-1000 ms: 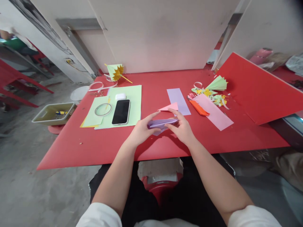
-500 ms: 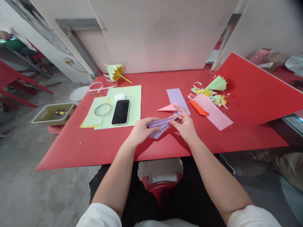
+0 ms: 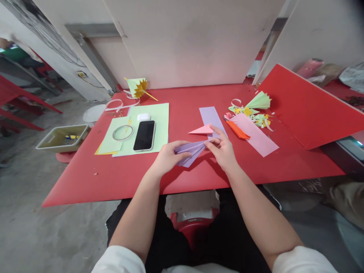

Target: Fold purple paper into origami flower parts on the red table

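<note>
A pleated piece of purple paper (image 3: 189,154) is held between my two hands above the front of the red table. My left hand (image 3: 168,156) grips its wide left end, thumb on top. At the narrow right end, the fingers of my right hand (image 3: 222,148) pinch the gathered folds. Just beyond them lies a folded pink paper triangle (image 3: 200,129), its right end near my right fingertips. A flat purple strip (image 3: 212,116) is partly under that triangle. Right of it, an orange utility knife (image 3: 238,130) rests on a pink paper strip (image 3: 261,142).
Left on the table (image 3: 79,182) are green paper sheets (image 3: 162,129), a phone (image 3: 144,135), a white case (image 3: 143,117) and a tape roll (image 3: 122,132). A small paper umbrella (image 3: 140,89) lies behind. Paper scraps (image 3: 261,120) and a leaning red board (image 3: 307,110) occupy the right.
The purple paper's folds look drawn closer together at the right end, between my right fingers. Both hands stay in nearly the same place, and the view has shifted slightly.
</note>
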A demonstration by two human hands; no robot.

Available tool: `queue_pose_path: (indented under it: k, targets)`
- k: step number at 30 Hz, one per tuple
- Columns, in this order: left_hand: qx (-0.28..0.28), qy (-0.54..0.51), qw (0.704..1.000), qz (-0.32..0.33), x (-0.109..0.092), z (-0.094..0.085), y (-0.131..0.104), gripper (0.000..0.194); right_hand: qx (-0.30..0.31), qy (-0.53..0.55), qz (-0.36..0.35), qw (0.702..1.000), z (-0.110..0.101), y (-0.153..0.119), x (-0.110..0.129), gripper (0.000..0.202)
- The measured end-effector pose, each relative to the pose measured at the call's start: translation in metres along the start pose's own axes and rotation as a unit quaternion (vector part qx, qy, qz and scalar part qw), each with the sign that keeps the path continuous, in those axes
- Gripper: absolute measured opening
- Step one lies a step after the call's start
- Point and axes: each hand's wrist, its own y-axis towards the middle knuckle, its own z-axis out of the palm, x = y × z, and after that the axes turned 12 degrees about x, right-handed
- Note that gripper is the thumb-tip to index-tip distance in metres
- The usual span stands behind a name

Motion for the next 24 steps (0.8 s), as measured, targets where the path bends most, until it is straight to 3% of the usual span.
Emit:
queue_pose_path:
  k: [7, 14, 24]
  targets:
    - [-0.005, 0.003, 1.000, -0.001, 0.0000, 0.0002, 0.0005, 0.035, -0.032, -0.026, -0.022, 0.999, -0.0030, 0.0008, -0.0031, 0.047]
    - [-0.005, 0.008, 1.000, -0.006, -0.0016, -0.0004, -0.0002, 0.037, -0.030, -0.021, -0.034, 0.999, -0.0054, 0.0015, -0.0029, 0.063]
    - [-0.005, 0.000, 1.000, -0.011, -0.0030, -0.0004, -0.0009, 0.038, -0.051, -0.047, -0.037, 0.997, -0.0037, -0.0008, 0.0046, 0.054]
